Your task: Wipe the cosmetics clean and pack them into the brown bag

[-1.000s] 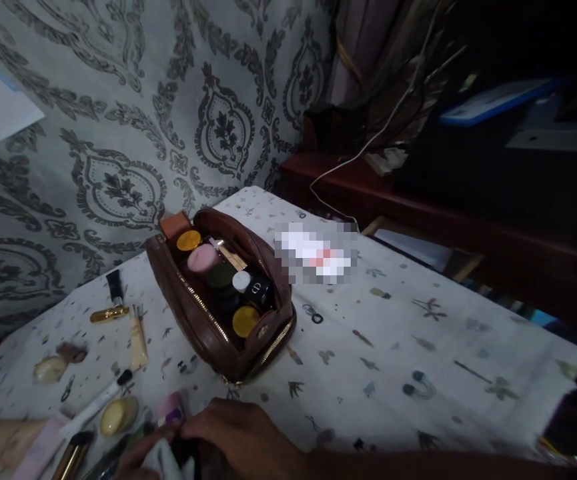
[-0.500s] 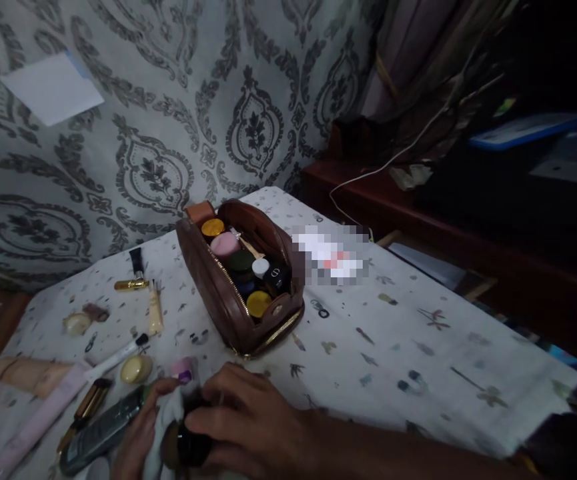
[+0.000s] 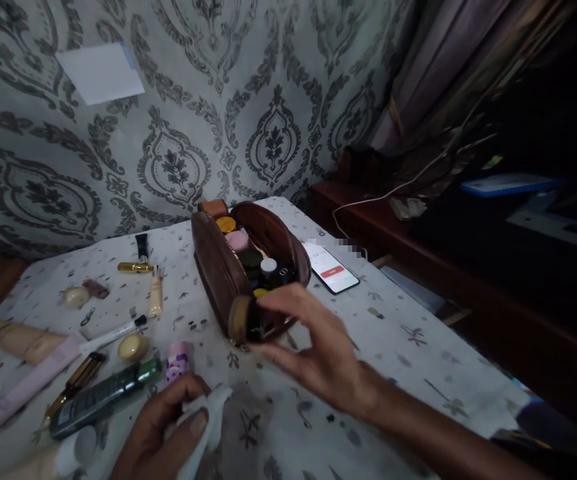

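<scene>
Between the thumb and fingers of my right hand [image 3: 318, 353] is a small round jar [image 3: 241, 320] with a black lid, tilted on its side. It is held at the near end of a brown cosmetic bag [image 3: 213, 267], whose zipped top gapes wide. Inside the bag stand a gold-lidded jar [image 3: 226, 225], a pink round item [image 3: 237, 240], a dark green lid [image 3: 251, 260] and a white cap [image 3: 268, 267]. My left hand [image 3: 163, 427] pinches a crumpled white wipe [image 3: 213, 413] low over the table, close to a pink and purple bottle [image 3: 177, 361].
On the left lie a dark green bottle [image 3: 103, 400], a cream round jar [image 3: 133, 347], a beige tube [image 3: 155, 297], a pink stick [image 3: 23, 393] and several other cosmetics. A phone [image 3: 331, 270] lies right of the bag. Behind rises a patterned wall [image 3: 178, 160].
The jar has moved with my right hand from beside the wipe up and right to the bag's near end. My left hand has stayed low with the wipe. The view has shifted slightly.
</scene>
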A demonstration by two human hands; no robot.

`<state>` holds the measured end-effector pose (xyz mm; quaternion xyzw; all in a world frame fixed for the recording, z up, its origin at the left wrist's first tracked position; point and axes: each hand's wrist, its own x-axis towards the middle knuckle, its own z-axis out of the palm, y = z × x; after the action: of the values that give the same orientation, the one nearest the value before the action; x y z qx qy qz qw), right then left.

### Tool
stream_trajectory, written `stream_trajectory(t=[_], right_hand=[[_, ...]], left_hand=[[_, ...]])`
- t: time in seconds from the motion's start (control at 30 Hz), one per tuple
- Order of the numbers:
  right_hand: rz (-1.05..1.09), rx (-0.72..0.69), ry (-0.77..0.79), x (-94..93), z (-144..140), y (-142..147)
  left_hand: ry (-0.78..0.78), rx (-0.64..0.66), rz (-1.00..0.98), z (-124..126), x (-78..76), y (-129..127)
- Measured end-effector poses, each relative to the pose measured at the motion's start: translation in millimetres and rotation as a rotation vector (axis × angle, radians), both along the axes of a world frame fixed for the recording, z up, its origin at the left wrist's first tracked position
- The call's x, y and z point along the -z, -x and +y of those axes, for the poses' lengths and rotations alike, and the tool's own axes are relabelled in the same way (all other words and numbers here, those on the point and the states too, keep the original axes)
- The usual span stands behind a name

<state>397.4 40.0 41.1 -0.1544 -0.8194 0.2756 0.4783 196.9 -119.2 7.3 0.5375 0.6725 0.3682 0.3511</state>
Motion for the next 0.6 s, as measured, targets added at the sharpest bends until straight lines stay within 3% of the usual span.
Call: stream_trajectory(t=[0.1, 0.17, 0.23, 0.37, 0.47, 0.6], right_hand=[[-0.166, 0.155, -0.014, -22.8, 29, -15], [-0.298, 0.185, -0.020, -35.7, 43, -18], [-0.404, 0.172, -0.049, -45.6, 53, -17], [-0.504, 0.146, -0.083, -54.3, 59, -10], [-0.514, 0.153, -0.049, -52.1, 60, -6], [-0.557, 0.157, -0.062, -47.8, 65, -8]], left_hand=[[-0.181, 0.016, 0.320, 16, -43.0, -10], [-0.368, 0.195, 0.616, 34, -65.2, -12], [-0.524, 0.271, 0.880, 55, -78.4, -16], [-0.542, 0.321, 1.251, 85, -82.5, -24], [-0.489, 0.345, 1.349, 90, -76.1, -27], [-0.541, 0.330, 1.400, 85, -66.8, -22]])
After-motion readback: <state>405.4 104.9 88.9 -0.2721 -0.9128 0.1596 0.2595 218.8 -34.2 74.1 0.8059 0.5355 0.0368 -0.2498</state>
